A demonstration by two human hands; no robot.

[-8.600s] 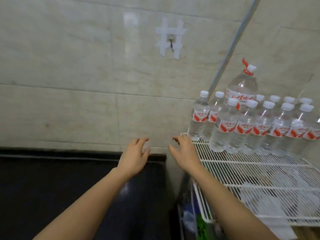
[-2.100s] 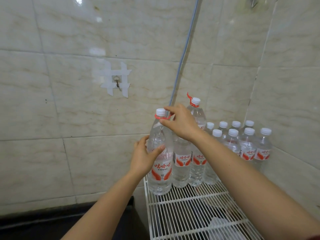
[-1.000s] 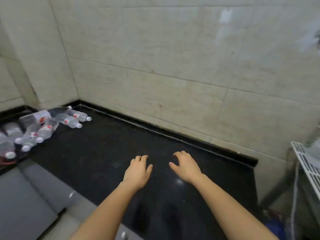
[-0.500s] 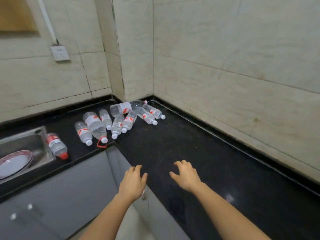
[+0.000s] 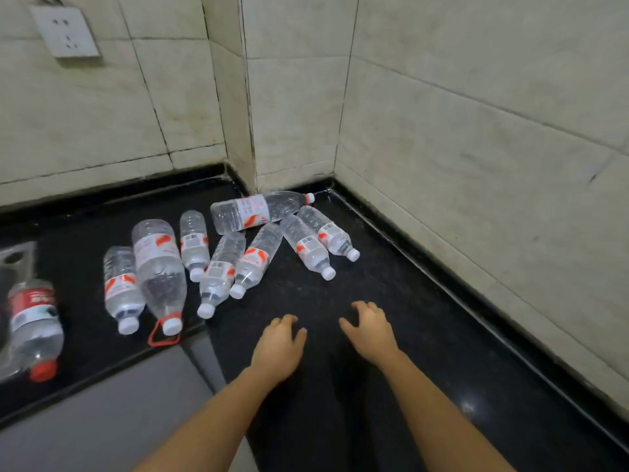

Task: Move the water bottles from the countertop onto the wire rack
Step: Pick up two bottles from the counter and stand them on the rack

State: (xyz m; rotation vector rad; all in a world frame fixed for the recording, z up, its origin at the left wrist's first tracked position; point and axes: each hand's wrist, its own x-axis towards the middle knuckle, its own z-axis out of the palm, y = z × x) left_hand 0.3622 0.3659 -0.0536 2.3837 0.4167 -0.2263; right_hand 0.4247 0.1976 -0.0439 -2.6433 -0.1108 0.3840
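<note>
Ok, left hand (image 5: 277, 349): released, fingers loosely curled, nothing in it. Over the black countertop (image 5: 391, 301); cannot tell if it touches the surface.
Right hand (image 5: 369, 335): also empty and loosely curled, just beside the left hand, thumbs facing each other.
Water bottles: all lying on their sides on the countertop, ahead and left of both hands, apart from the fingers.
Nearest small bottle (image 5: 219, 270): ahead-left of the left hand, white cap pointing back toward it.
Neighbour bottle (image 5: 257, 258): lies alongside the nearest one, on its right.
Paired bottles (image 5: 306, 247): two side by side, ahead of both hands, caps angled toward the right hand.
Corner bottle (image 5: 255, 211): large, crosswise against the wall corner, beyond the pair, farthest from the hands.
Ring-handle bottle (image 5: 158, 267): large, further left of the left hand, red carry ring at the counter edge, a small bottle on either side.
Red-label bottle (image 5: 34, 321): red cap, far left by the sink (image 5: 13, 257), well apart from both hands.
Wall socket (image 5: 64, 30): on the tiles, far ahead-left.
Cabinet front (image 5: 102, 420): grey, left of the left forearm.
</note>
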